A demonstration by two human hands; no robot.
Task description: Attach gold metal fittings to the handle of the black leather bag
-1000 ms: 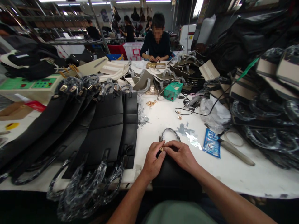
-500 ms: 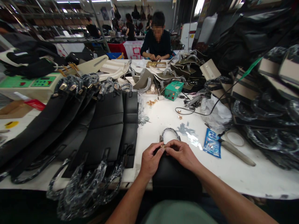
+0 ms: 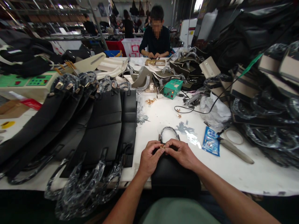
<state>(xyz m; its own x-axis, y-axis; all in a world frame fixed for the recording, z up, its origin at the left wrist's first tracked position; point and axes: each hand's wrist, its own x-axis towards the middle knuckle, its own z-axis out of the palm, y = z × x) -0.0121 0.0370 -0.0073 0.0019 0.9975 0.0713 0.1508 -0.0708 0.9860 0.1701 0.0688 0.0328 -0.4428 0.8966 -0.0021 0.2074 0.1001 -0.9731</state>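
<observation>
Head view, change: across the last second the left hand [image 3: 149, 158] and right hand [image 3: 181, 152] have stayed together over the gold fitting [image 3: 162, 145]; the hands sit slightly farther up the counter [image 3: 233, 174] than before.
Meaning: fine fitting work judged to be continuing, not finished.
Left hand: fingertips pinching the gold fitting.
Right hand: fingertips pinching the same fitting from the other side.
Black bag panel [image 3: 174, 174]: lies at the counter's near edge under both hands, its wrapped handle [image 3: 168, 131] just beyond them.
Containers: green box [image 3: 173, 88], contents not visible; blue packet [image 3: 211, 141], small parts inside, too small to tell.
</observation>
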